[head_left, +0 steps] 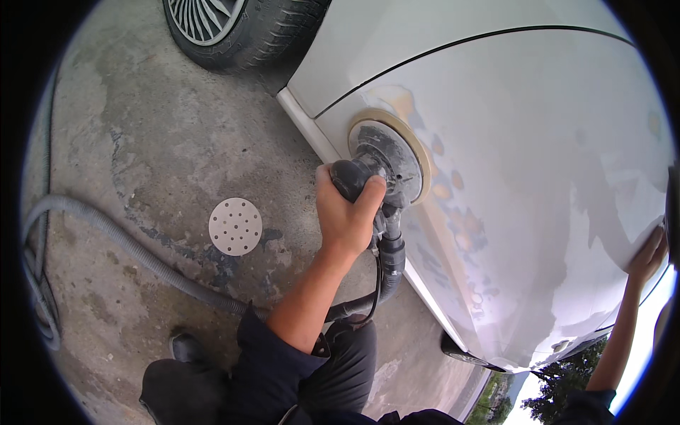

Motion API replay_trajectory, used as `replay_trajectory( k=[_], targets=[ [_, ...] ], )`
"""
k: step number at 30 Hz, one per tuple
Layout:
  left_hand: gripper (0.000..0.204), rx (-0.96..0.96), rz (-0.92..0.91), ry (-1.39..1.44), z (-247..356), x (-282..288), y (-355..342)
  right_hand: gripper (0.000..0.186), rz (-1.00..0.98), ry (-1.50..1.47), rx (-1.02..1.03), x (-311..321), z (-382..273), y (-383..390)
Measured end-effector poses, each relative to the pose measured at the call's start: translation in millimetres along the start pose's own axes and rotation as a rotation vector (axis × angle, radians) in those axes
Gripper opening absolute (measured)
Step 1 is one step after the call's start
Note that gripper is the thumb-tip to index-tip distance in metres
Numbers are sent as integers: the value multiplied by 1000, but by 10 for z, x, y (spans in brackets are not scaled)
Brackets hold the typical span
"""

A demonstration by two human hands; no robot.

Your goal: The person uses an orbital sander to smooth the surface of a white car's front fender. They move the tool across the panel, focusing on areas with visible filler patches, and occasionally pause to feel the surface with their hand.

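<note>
My left hand point(343, 212) is wrapped around the dark grip of a round power sander point(372, 159), its thumb over the near side. The tan-edged pad point(426, 166) of the sander lies against the lower part of a white car door point(524, 142). Around the pad, the door's paint shows dull sanded patches point(453, 212) in tan, grey and yellowish tones. A dust hose point(392, 265) runs down from the tool past my forearm. At the far right, my right hand point(648, 256) lies flat on the car's panel, its fingertips partly cut off by the picture's rim.
A white sanding disc point(235, 227) with several holes lies on the concrete floor point(149, 142). The grey ribbed hose point(134, 248) curves across the floor to coils at the left. One car wheel point(241, 32) stands at the top; another tyre point(460, 348) shows lower right.
</note>
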State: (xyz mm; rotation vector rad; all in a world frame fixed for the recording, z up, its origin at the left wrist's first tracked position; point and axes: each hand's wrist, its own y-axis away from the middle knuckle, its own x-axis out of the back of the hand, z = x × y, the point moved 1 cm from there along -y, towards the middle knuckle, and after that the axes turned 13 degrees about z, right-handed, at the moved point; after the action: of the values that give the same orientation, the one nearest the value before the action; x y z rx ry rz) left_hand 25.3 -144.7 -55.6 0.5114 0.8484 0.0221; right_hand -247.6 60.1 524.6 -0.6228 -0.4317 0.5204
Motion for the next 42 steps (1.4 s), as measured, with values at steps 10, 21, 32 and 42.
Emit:
replay_trajectory(
  k=[10,21,32,42],
  targets=[
    [47,83,-45,7,129,4,-13,55,3,-17,41,2,-39,-9],
    [46,32,82,-6,-171,38,124,54,5,-30,37,16,-71,-43],
    [47,-89,47,-64,-80,-36,137,55,2,-28,34,67,-39,-19],
    [52,-100,4,-61,42,-44,52,53,3,-40,18,7,-21,-17]
  ],
)
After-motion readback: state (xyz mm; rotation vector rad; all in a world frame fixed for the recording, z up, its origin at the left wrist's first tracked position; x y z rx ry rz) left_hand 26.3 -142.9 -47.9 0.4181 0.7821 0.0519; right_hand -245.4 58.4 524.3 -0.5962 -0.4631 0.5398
